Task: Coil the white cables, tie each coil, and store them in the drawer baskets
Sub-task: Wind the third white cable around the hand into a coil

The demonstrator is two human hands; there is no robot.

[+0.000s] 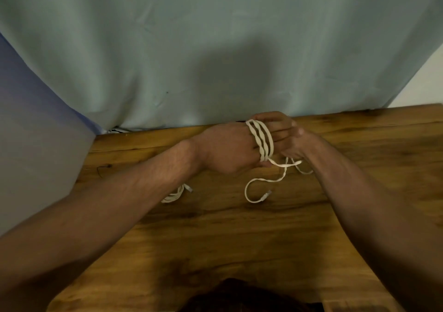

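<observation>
A flat white cable [261,141] is wound in three turns around the fingers of my left hand [227,148], near the far edge of the wooden table [215,239]. My right hand [293,143] holds the cable just past the coil, its fingers against my left fingertips. The cable's loose tail [254,193] loops down onto the table and ends in a small plug. A second white cable [176,194], bundled, lies on the table and is partly hidden under my left forearm.
A grey-green curtain [215,47] hangs right behind the table's far edge. A white wall [426,86] shows at the right. No drawer or basket is in view.
</observation>
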